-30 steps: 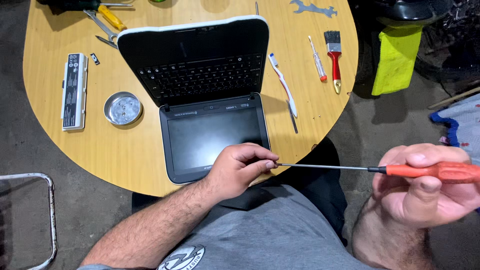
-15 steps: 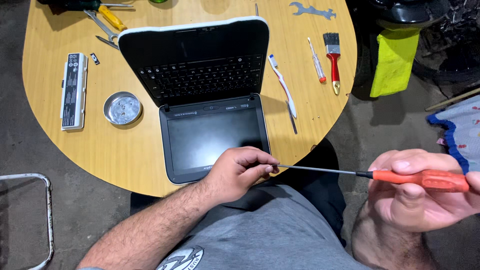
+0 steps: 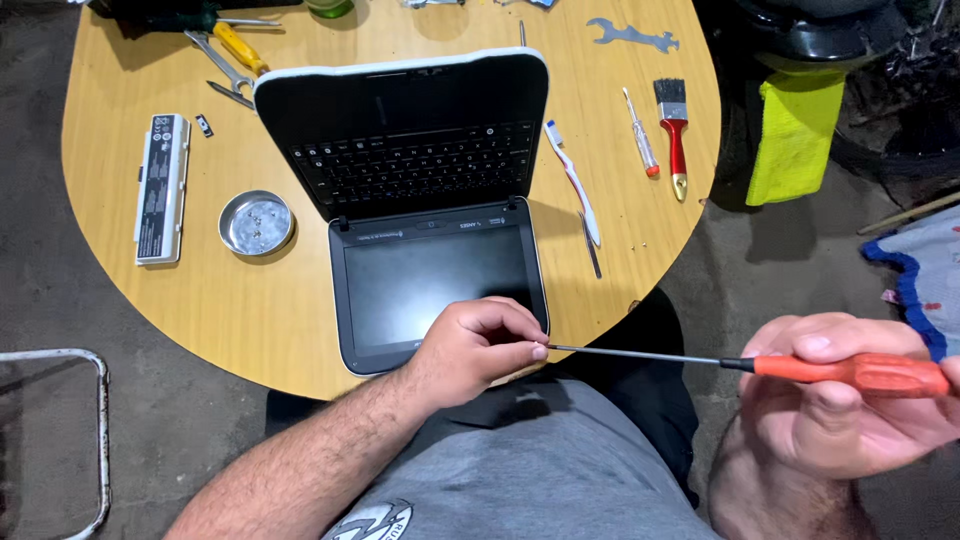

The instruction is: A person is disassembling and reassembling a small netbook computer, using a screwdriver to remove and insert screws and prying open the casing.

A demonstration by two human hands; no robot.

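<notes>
Just below the open black laptop (image 3: 420, 230) on the bench (image 3: 250, 310), the left hand (image 3: 470, 350) pinches a screwdriver (image 3: 760, 365) tip while the right hand (image 3: 850, 400) grips its orange handle; a white battery pack (image 3: 162, 188) lies left of the laptop.

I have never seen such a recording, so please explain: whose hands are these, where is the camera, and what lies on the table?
The camera sits on a person's head and looks down, so both hands are that person's own. The right hand holds a long screwdriver by its orange handle. The left hand pinches the tip of its thin shaft between the fingers.

On the round wooden table lies an open small laptop, turned upside down to the viewer, its screen nearest the person. Left of it are a white battery pack and a small metal dish. Right of it are a toothbrush, a small screwdriver, a red-handled paintbrush and a wrench.
</notes>
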